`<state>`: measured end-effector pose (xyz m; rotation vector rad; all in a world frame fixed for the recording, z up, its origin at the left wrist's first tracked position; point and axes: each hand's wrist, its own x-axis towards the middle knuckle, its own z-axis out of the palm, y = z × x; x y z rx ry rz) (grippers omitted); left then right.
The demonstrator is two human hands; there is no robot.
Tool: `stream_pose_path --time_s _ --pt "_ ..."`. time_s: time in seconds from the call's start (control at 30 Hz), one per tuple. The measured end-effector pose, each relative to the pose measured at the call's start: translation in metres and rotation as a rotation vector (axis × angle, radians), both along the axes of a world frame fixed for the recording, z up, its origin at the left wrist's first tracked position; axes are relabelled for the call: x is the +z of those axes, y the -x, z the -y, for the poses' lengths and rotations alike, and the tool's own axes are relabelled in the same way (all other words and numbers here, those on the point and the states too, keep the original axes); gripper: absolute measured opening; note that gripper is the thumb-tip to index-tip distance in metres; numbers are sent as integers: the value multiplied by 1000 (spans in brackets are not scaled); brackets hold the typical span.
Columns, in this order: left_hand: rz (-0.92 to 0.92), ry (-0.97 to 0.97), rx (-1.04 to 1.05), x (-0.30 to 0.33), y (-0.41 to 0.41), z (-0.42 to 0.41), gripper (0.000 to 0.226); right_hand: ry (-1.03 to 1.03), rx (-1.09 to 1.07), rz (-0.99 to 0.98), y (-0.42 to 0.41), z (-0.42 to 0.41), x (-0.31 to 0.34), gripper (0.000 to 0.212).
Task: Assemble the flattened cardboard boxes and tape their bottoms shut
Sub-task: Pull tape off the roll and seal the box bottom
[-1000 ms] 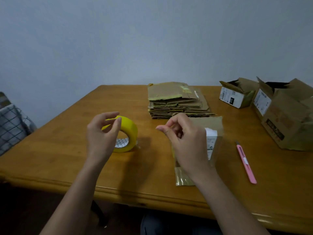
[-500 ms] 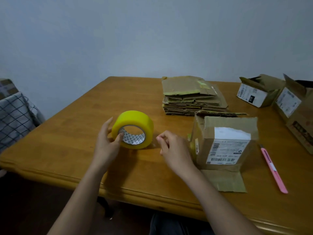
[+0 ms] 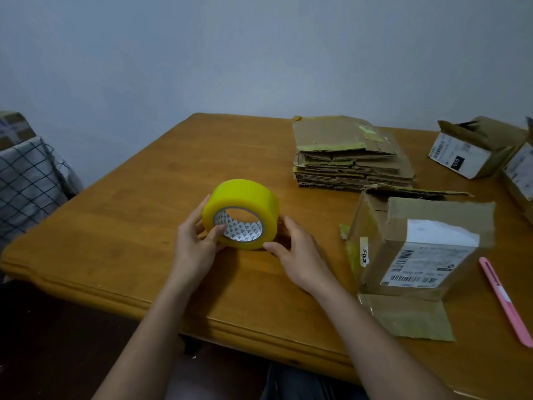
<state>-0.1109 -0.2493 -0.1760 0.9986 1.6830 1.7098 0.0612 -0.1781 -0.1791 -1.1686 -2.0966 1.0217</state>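
A yellow tape roll (image 3: 245,194) stands on edge on the wooden table (image 3: 138,215). My left hand (image 3: 196,243) grips its left side, thumb on the inner core. My right hand (image 3: 297,252) touches its right side with fingers curved around the rim. An assembled cardboard box (image 3: 418,249) with a shipping label lies on its side to the right, one flap flat on the table toward me. A stack of flattened cardboard boxes (image 3: 349,154) sits behind it.
A pink box cutter (image 3: 504,298) lies at the right edge. Two more assembled boxes (image 3: 473,148) stand at the back right. A chair with checked fabric (image 3: 26,180) is at the left. The table's front edge is close to my body.
My right hand has left the box and moved left onto the tape roll. My left hand has closed on the roll's left side. The view has shifted left.
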Motion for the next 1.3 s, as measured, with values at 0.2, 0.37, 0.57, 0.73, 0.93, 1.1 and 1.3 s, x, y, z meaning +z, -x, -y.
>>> stream_pose_path --time_s 0.2,0.37,0.57,0.73,0.93,1.1,1.3 --pt "41 -83 1 18 -6 2 51 56 20 -258 -4 5 8 58" --pt "37 -150 13 41 -16 4 43 -16 12 -370 -9 8 22 59" --pt "2 -177 10 82 -11 13 42 10 80 -432 -6 11 56 52" --pt "12 -180 6 92 -22 28 44 343 55 -604 -11 26 54 46" --pt "108 -228 -64 115 -44 42 30 790 18 -743 -19 44 78 32" --pt "272 -271 -181 134 -77 44 26 777 117 -835 -37 57 103 26" --pt "356 -330 -345 158 -123 37 22 631 60 -1005 -82 62 133 16"
